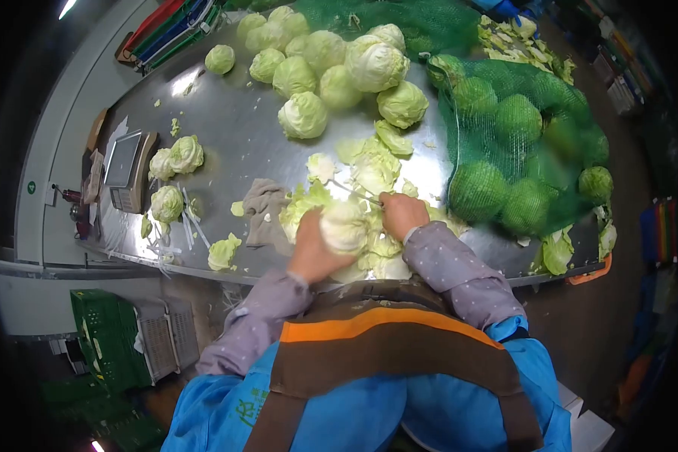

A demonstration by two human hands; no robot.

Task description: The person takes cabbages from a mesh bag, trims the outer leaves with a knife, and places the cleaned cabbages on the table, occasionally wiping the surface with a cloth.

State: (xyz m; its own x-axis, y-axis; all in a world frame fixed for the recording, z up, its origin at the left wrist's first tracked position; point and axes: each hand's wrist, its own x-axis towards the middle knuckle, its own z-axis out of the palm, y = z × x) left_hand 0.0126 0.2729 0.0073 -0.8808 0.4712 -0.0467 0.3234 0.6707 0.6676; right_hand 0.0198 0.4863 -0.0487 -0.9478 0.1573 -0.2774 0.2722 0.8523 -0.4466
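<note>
My left hand point(318, 251) is wrapped round the left side of a pale trimmed cabbage point(344, 227) near the table's front edge. To the right of it, my right hand point(404, 214) is closed on the handle of a knife point(357, 193), whose thin blade points up and left. A small cut piece point(322, 167) lies by the blade's far end. Loose green leaves point(375, 170) are spread beyond and under the cabbage. A grey cloth point(264, 209) lies crumpled to the left of my left hand.
Several cabbages point(303, 115) are piled at the back of the metal table point(233, 151). A green net sack of cabbages point(518, 117) stands at the right. At the left are a scale point(124, 160) and a few cabbages point(166, 203). Green crates point(107, 339) stand on the floor.
</note>
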